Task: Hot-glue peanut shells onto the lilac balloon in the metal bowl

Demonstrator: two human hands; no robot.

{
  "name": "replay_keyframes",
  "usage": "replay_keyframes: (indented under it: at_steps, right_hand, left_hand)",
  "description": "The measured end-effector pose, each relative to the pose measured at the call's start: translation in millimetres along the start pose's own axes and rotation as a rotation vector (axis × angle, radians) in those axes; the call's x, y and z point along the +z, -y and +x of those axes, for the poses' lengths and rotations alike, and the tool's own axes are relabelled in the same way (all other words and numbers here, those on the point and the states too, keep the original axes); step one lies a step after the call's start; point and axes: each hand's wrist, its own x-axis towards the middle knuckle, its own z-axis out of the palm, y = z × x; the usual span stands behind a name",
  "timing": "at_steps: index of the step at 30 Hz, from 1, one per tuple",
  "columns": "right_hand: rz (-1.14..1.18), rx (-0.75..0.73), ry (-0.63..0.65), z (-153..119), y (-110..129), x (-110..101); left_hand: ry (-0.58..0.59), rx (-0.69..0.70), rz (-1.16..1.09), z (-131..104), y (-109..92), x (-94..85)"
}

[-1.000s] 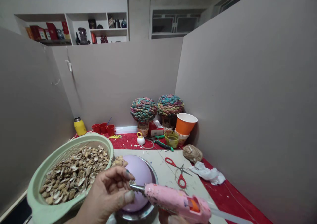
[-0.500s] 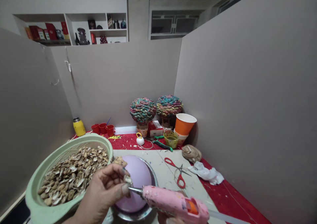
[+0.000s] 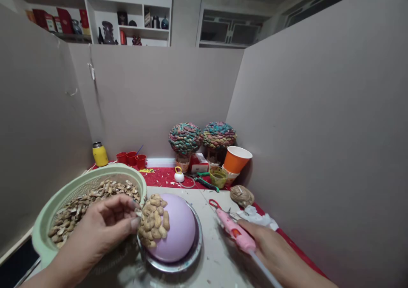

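Observation:
My left hand (image 3: 103,226) pinches a small piece of peanut shell against the left side of a purple dome (image 3: 177,230), beside a patch of peanut shells (image 3: 154,220) stuck to it. The dome stands in a round metal dish (image 3: 194,249). My right hand (image 3: 269,247) rests on the table to the right and holds a pink glue gun (image 3: 234,230), its nozzle pointing away from me and away from the dome.
A green colander (image 3: 63,194) full of peanut shells sits at the left. Red scissors (image 3: 215,205), a ball of twine (image 3: 241,195), white tissue (image 3: 258,216), an orange cup (image 3: 236,158), two yarn-topped ornaments (image 3: 202,137), small red cups (image 3: 130,157) and a yellow jar (image 3: 100,154) stand behind. Grey partitions wall the table.
The glue gun has gone from the shell at the dome down to the table on the right. My left hand has carried the shell piece to the dome's left side.

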Motion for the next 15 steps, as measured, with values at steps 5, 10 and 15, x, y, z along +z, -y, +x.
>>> replay_keyframes:
  at_steps: [5, 10, 15]
  right_hand:
    - [-0.22, 0.073, 0.196, -6.2, -11.7, 0.0]
    - [-0.13, -0.046, 0.177, -2.8, 8.9, -30.7]
    - [0.097, -0.331, -0.055, 14.5, 51.7, -43.2]
  left_hand:
    - [0.182, -0.058, 0.031, 7.6, 5.9, 11.2]
    - [0.307, -0.08, 0.146, 14.5, -4.5, 27.8]
    - [0.337, -0.094, 0.306, 23.7, -10.3, 39.0]
